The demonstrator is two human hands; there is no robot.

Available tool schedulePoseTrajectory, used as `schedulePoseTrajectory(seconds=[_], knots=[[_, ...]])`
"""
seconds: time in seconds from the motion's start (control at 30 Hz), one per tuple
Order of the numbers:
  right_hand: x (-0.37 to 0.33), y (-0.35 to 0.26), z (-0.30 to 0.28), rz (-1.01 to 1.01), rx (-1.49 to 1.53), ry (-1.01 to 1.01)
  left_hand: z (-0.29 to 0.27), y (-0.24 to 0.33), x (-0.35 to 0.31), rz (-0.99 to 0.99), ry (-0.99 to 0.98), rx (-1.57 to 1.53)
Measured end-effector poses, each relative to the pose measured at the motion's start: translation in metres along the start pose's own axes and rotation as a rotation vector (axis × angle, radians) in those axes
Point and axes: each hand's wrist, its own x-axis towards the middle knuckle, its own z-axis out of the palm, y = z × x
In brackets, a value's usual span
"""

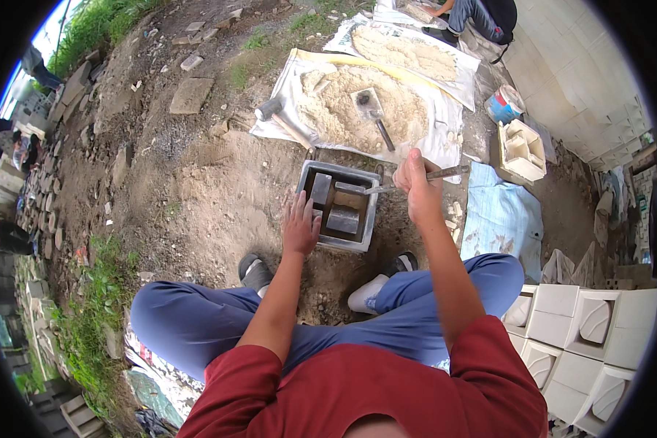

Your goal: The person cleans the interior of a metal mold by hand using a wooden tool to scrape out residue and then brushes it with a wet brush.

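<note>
A grey metal block mould [347, 244] with raised inner cores sits on the dirt between my feet. My left hand [299, 223] lies on the mould's left rim with its fingers stretched out. Closed around a slim hand tool [449, 173] is my right hand [418, 186]. The tool's thin blade reaches left over the mould's right rim, while its darker handle end sticks out to the right. Beyond the mould, a mallet [296, 133] with a grey head leans on a sack's edge. A small square-bladed shovel [385, 135] rests on a heap of pale sandy powder [328, 109].
The powder lies on spread white sacks [274, 124]. To the right are a blue-and-white bucket [505, 104], a pale hollow block [522, 150] and a light blue sack [500, 212]. Stacked pale blocks [562, 321] stand at my lower right. Another person [482, 18] crouches at the far right.
</note>
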Motion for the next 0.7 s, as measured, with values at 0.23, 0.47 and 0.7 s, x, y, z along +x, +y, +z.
schedulePoseTrajectory(seconds=[0.23, 0.47, 0.7], knots=[[-0.024, -0.026, -0.033, 0.098, -0.063, 0.369, -0.009, 0.019, -0.013, 0.316, -0.161, 0.153], [-0.025, -0.050, -0.060, 0.032, 0.070, 0.446, -0.008, 0.047, 0.024, 0.235, -0.325, 0.123], [-0.018, -0.040, -0.078, 0.007, -0.168, 0.549, 0.022, 0.062, 0.053, 0.189, -0.213, 0.384]])
